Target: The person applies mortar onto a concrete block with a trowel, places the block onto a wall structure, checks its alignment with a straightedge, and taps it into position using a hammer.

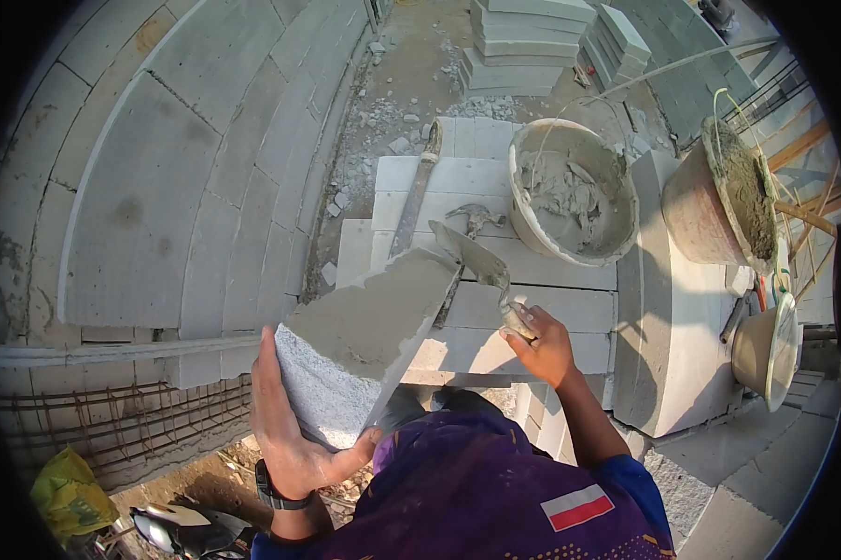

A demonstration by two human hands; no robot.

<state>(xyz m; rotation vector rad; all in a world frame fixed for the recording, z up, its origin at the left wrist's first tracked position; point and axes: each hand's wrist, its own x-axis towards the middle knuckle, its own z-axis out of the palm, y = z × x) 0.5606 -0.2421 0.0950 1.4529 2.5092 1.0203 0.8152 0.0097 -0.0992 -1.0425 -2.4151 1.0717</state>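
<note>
A light concrete block [322,387] rests in my left hand [294,434], its thumb and fingers gripping opposite sides. Grey mortar [364,313] coats much of the block's upper face; the part nearest my palm is bare and white. My right hand [542,345] is closed around the handle of a trowel [481,261], whose mortar-smeared blade lies just beyond the block's far right corner. Beyond the trowel, a bucket of mortar [570,196] stands on stacked blocks. A hammer [476,217] and a hand saw [414,201] lie on the blocks near it.
A block wall [187,187] runs along the left, with a rebar cage [122,420] below it. At right stand a second mortar bucket [719,201] and a pale bucket [766,350]. More blocks [523,42] are piled at the back, and rubble [402,145] litters the floor.
</note>
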